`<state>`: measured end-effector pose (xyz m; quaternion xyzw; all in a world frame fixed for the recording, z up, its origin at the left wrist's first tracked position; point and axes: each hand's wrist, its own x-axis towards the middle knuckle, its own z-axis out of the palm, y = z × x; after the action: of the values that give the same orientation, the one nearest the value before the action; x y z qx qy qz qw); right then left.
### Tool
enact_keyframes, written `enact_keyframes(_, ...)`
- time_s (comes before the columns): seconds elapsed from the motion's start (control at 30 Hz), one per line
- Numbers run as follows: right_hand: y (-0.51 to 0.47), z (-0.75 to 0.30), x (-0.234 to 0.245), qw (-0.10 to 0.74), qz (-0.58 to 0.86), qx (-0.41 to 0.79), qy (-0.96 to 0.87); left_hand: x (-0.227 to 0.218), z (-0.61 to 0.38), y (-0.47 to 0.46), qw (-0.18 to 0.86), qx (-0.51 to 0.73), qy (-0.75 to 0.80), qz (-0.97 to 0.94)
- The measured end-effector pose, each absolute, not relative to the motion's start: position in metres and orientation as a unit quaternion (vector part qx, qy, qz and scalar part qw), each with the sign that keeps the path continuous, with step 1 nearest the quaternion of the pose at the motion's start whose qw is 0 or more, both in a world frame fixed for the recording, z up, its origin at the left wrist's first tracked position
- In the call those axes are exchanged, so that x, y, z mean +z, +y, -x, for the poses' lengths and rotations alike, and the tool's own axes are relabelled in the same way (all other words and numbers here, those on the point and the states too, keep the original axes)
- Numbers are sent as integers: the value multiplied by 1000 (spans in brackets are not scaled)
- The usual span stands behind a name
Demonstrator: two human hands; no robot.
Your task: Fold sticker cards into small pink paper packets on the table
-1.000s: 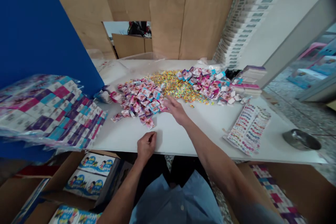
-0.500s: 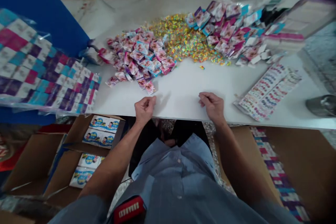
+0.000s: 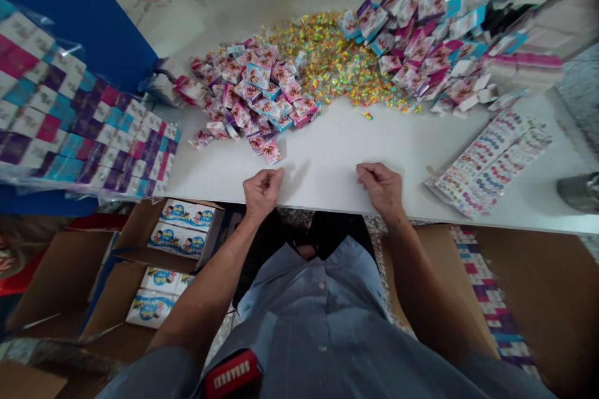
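Note:
My left hand (image 3: pixel 263 192) rests at the front edge of the white table (image 3: pixel 322 143), its fingers curled into a loose fist with the thumb on top. Just beyond it lies the near end of a heap of small printed boxes (image 3: pixel 257 90) in pink, purple and blue. To the right, my right hand (image 3: pixel 381 187) also lies closed on the table edge, thumb over the curled fingers. No item shows in either hand. Behind, between two heaps, spreads a pile of tiny yellow, green and orange pieces (image 3: pixel 327 53), seemingly in clear wrapping.
A second heap of small boxes (image 3: pixel 421 50) is at the back right. Sticker sheets (image 3: pixel 484 168) and a metal cup (image 3: pixel 578 193) lie toward the right end. Wrapped box stacks (image 3: pixel 79 118) stand left. Open cartons (image 3: pixel 60 280) sit below the table on both sides.
The view has shifted slightly, so the table's things appear a little displaced. Both hands keep the same closed pose at the table edge.

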<state>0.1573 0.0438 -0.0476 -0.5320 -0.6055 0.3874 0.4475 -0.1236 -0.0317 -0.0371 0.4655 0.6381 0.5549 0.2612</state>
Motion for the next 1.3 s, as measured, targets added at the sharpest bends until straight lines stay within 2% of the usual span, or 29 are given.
enact_keyframes(1.3,44,-158,-49,502,511,430,-550,-37,119,-29,225,551,653,-468)
